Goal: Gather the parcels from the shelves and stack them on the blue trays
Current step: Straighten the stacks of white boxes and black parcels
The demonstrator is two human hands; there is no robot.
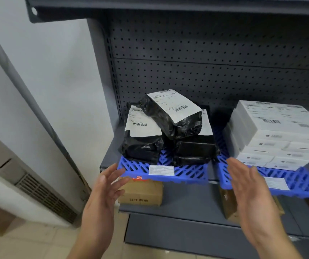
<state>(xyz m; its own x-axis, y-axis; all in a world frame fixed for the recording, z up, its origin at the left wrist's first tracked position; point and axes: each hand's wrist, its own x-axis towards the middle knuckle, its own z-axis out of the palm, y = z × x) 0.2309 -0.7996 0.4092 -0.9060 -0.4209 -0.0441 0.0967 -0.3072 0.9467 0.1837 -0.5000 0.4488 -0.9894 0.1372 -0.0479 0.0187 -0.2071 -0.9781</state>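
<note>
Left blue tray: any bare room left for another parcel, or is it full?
The left blue tray shows bare lattice only along its front strip, around the white label, ahead of the black parcels. Behind, it is crowded; they are piled up. The right tray has a similar front strip before the white boxes.

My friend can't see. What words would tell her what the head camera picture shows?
A person's open left hand and right hand reach toward two blue trays on a dark metal shelf. The left tray holds black parcels with white labels, one lying on top of the others; the right tray holds stacked white boxes. Brown cardboard boxes sit on the shelf below.
</note>
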